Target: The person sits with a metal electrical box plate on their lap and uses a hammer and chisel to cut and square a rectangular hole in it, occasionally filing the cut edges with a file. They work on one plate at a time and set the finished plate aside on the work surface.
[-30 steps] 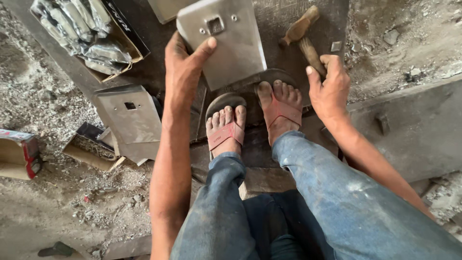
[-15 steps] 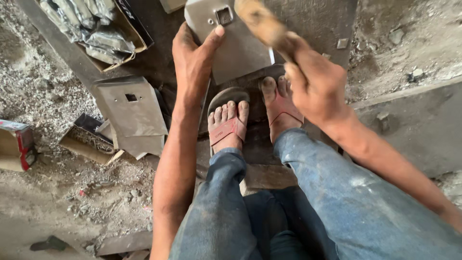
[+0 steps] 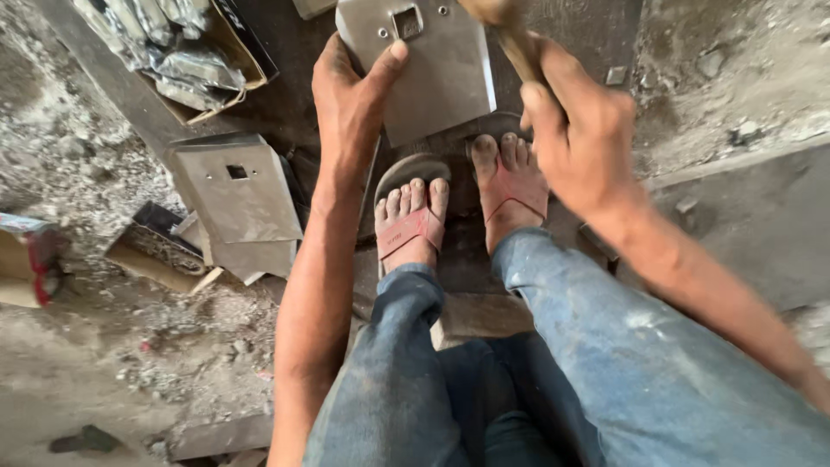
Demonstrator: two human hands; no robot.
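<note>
Left hand [image 3: 350,95] pins a stiff, thin metal plate [image 3: 432,73], fingers spread along its edge. Right hand [image 3: 579,138], fingers wrapped tight, grips a wooden hammer handle [image 3: 519,47]. The plate likely has sharp edges and is best held at its rim.

At the top centre of the frame a metal plate [image 3: 424,65] lies on the dark work surface [image 3: 285,95]. The left hand [image 3: 350,95] rests on the plate's left edge. To the right of the plate, the right hand [image 3: 584,138] grips a hammer handle [image 3: 514,39] that runs up to the top edge. Just below the plate sit two sandalled feet [image 3: 458,203], side by side. In the upper left lies a cardboard box [image 3: 220,60] with wrapped parts in it. Below that box, at centre left, sits a stack of plates [image 3: 238,199]. A small box [image 3: 30,259] lies at the far left edge.
</note>
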